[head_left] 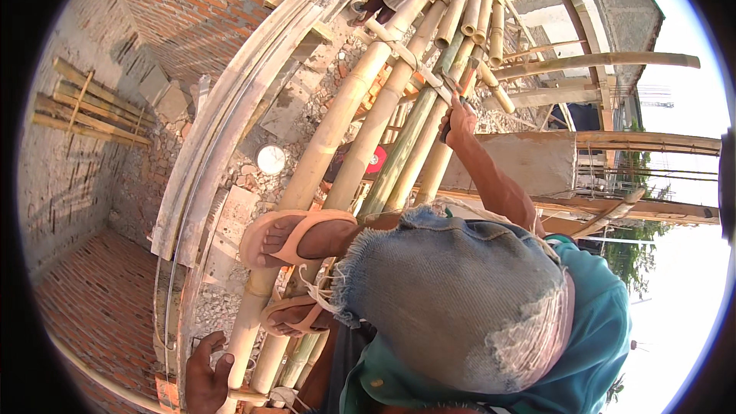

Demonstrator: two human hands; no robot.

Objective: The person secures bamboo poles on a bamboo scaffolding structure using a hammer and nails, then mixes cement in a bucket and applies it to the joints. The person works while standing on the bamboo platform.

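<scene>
Up ahead, my right hand (pixel 460 124) is closed round a slim dark-handled tool (pixel 445 129); its exact kind is hard to make out. It is close to a thin wooden strip (pixel 418 64) lying across the bamboo poles (pixel 349 96). At the lower left, my left hand (pixel 207 380) has its fingers apart and nothing visible in it, beside the near end of the outermost pole. Both my feet, in tan sandals (pixel 264 239), rest on the poles. My bent knee in frayed jeans (pixel 452 291) hides part of them.
Long wooden planks (pixel 222 130) run along the left of the poles. Rubble, a white bucket (pixel 271 159) and a red round thing (pixel 376 159) show below through gaps. Brick walls (pixel 207 15) stand left; a concrete beam (pixel 529 165) and a protruding bamboo pole (pixel 598 66) lie right.
</scene>
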